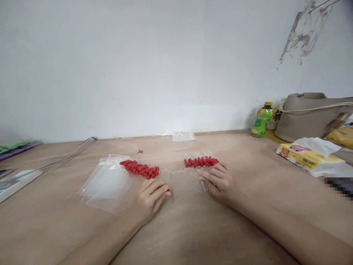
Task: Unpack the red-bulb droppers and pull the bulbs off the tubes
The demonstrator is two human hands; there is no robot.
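Note:
My left hand is closed at the near left of a row of thin clear glass tubes, with a small red rubber bulb pinched at its fingertips. Over the right end of that row, my right hand pinches a single clear glass tube. Beyond the right hand lie several droppers, their red bulbs toward me and their clear stems pointing away. A heap of loose red rubber bulbs rests beyond the left hand.
Clear zip bags lie at left, and another bag by the wall. A grey cable crosses the far left. On the right are a green bottle, a beige bag, a tissue pack and a dark object.

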